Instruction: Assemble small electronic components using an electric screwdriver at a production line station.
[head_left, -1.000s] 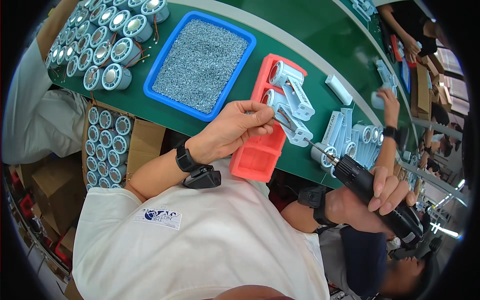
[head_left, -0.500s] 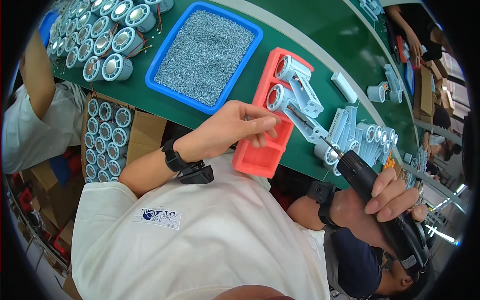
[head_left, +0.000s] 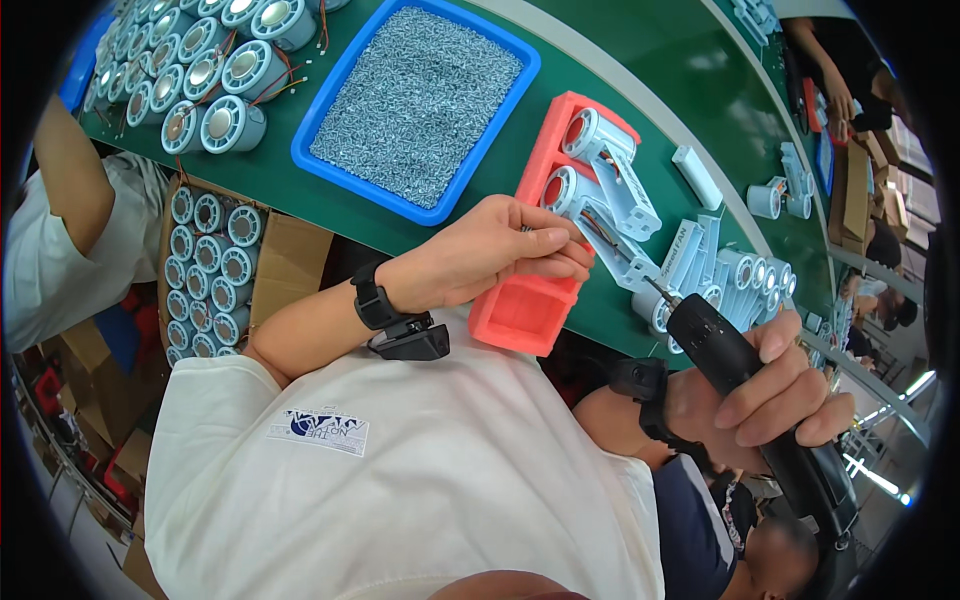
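My left hand (head_left: 500,250) is held with its fingers pressed together over the red foam holder (head_left: 522,322). A small metal glint, apparently a screw, shows between its fingers. My right hand (head_left: 775,400) is wrapped round a black electric screwdriver (head_left: 715,340), whose thin bit points up and left at the end of the nearer light-blue plastic arm (head_left: 615,250). Whether the bit touches that arm I cannot tell. Two round motor housings (head_left: 572,190) with arms attached lie in the holder, wires running along the arms. A blue tray (head_left: 310,110) full of small metal screws lies beyond my left hand.
Rows of light-blue motors (head_left: 232,125) stand on the green table (head_left: 265,165) at far left. More fill a cardboard box (head_left: 290,265) below. To the right are stacked arm assemblies (head_left: 690,255) and a white block (head_left: 697,178). Other people sit nearby.
My left hand has moved right, toward the nearer motor, and its fingers have closed together. The screwdriver has tilted and its bit has drawn back slightly from the arm's end.
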